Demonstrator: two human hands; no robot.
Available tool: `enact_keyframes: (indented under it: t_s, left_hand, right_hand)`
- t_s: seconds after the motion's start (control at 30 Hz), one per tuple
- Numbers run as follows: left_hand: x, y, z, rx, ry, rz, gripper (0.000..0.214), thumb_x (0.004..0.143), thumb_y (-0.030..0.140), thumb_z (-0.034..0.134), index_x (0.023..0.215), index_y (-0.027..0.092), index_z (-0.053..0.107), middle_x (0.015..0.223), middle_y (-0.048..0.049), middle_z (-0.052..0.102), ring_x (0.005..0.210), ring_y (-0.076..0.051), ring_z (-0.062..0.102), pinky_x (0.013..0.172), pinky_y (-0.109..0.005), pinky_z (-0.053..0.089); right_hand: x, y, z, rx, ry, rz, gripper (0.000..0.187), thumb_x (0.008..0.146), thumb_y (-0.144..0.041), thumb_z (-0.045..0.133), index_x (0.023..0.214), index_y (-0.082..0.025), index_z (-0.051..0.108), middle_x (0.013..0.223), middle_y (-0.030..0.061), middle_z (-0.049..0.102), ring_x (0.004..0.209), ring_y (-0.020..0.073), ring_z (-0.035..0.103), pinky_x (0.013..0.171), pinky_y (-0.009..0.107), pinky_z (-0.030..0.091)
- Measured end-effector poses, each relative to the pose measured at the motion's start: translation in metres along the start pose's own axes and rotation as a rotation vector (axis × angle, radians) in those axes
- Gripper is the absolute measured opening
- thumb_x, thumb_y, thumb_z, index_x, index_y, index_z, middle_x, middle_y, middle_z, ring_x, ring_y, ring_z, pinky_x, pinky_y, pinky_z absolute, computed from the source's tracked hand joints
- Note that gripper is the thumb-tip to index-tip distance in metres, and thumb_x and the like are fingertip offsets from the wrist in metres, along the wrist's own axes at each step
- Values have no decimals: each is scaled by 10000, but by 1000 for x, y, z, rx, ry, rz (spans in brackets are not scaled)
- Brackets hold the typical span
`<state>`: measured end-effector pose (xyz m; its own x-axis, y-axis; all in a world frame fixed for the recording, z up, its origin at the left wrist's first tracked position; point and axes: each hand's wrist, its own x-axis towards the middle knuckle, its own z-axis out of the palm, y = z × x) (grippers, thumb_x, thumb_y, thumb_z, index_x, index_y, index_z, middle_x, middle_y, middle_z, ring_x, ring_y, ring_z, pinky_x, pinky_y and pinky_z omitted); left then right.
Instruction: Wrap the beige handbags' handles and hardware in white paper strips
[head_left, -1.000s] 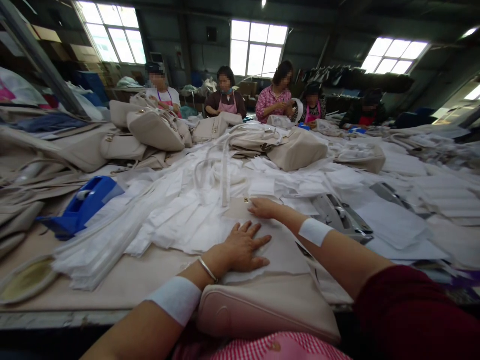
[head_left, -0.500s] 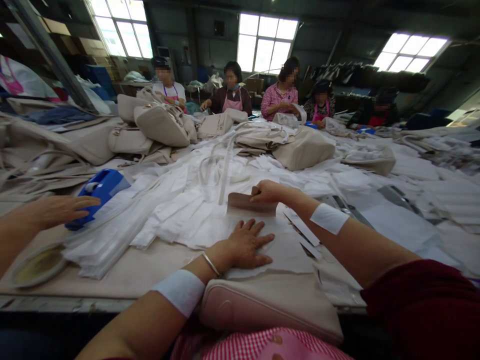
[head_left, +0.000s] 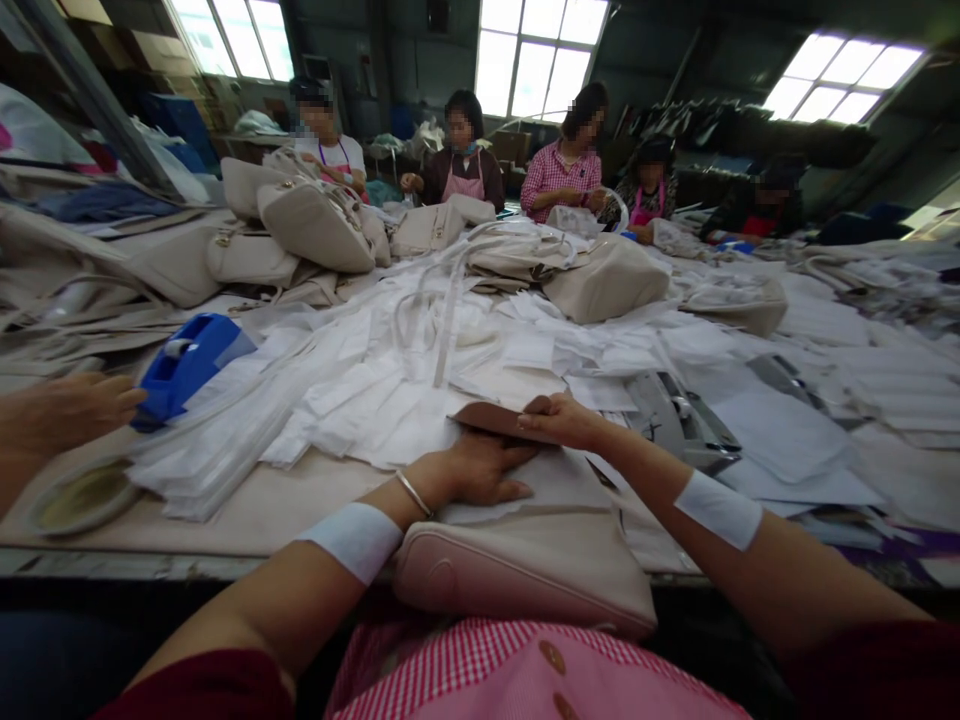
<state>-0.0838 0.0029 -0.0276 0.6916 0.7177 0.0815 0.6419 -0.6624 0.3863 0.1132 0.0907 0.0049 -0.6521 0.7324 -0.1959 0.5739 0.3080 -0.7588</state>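
A beige handbag (head_left: 525,575) lies at the table's near edge, against my lap. White paper (head_left: 562,480) covers its top. My left hand (head_left: 469,475) rests flat on that paper with fingers stretched out, partly under the bag's folded-back flap (head_left: 491,417), whose brown underside shows. My right hand (head_left: 562,420) pinches the flap's edge and holds it bent towards me over my left fingers. Both wrists wear white bands.
White paper sheets and straps (head_left: 420,370) cover the table's middle. More beige bags (head_left: 315,225) are piled at the back left. A blue tape dispenser (head_left: 187,362) sits left, next to a neighbour's hand (head_left: 64,410). Several people work at the far side.
My right hand lifted the flap from the far end and folded it back towards me over my left hand. A neighbour's hand came in at the left by the tape dispenser.
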Motion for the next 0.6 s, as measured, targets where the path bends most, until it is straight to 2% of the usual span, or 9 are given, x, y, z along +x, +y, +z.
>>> enact_keyframes:
  t_s: [0.13,0.23,0.33,0.4,0.5,0.6]
  left_hand:
    - [-16,0,-15,-44,-10,11,531,908,511,491,1354,230,556,1345,-112,595,1226,-301,538,1047,-412,399]
    - [-40,0,-21,-5,15,-60,501,851,519,590,1278,257,611,1305,-98,619,1229,-320,524,1070,-504,345]
    - [-61,1,-16,18,104,-208,525,784,533,672,1236,273,617,1315,-101,589,1228,-330,511,1087,-589,274]
    - [-68,1,-9,2,176,-303,556,751,551,695,1207,244,618,1274,-112,585,1189,-318,528,1063,-550,335]
    - [-71,3,2,-24,276,-481,649,684,602,722,1163,181,600,1177,-134,575,1111,-309,551,979,-466,448]
    - [-71,4,7,-45,310,-656,723,644,605,741,1175,148,565,1139,-141,554,1086,-315,555,950,-449,482]
  right_hand:
    - [-2,2,-1,-14,1,-8,400,814,-508,605,802,-134,745,667,8,671,645,154,576,557,241,415]
    - [-8,4,3,-67,-47,-46,374,833,-487,592,861,-154,760,737,6,708,697,172,620,601,253,452]
    - [-16,9,11,-99,-47,-144,307,836,-418,617,985,-193,762,960,25,749,892,206,671,809,293,506]
    - [-21,10,16,-114,-35,-226,287,835,-375,632,1029,-203,754,1084,50,733,1009,213,665,941,316,483]
    - [-31,8,24,-196,-17,-322,276,863,-336,604,1069,-216,742,1183,75,697,1082,210,647,1003,334,466]
    - [-41,4,28,-308,1,-338,287,905,-326,545,1099,-224,731,1244,78,668,1133,216,624,1022,353,458]
